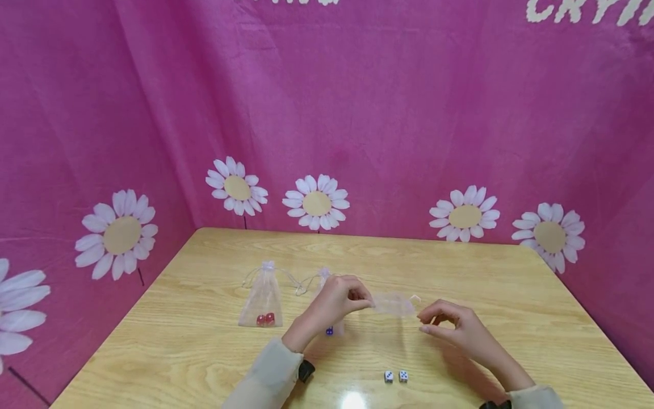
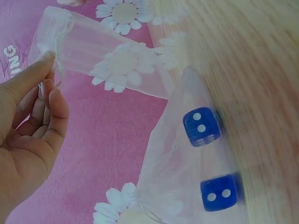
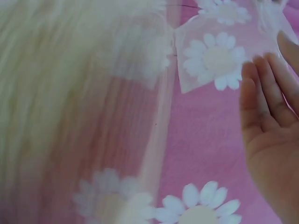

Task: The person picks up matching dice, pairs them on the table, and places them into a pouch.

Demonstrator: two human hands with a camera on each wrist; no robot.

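My left hand [image 1: 339, 295] pinches the edge of a sheer white organza drawstring bag [image 1: 392, 304] between thumb and forefinger, holding it above the table. No dice show inside this bag. To its right is my right hand [image 1: 457, 329], thumb and fingers parted and holding nothing, close to the bag's drawstring. Two white dice [image 1: 395, 376] lie on the wood below the hands. Beside the left wrist, partly hidden by that hand, a second organza bag [image 2: 163, 140] contains two blue dice [image 2: 202, 127].
A third organza bag [image 1: 263, 295] with two red dice [image 1: 265, 319] lies at the left, its drawstrings spread out. The light wooden table [image 1: 219, 250] meets a pink curtain [image 1: 388, 113] printed with daisies at its back edge.
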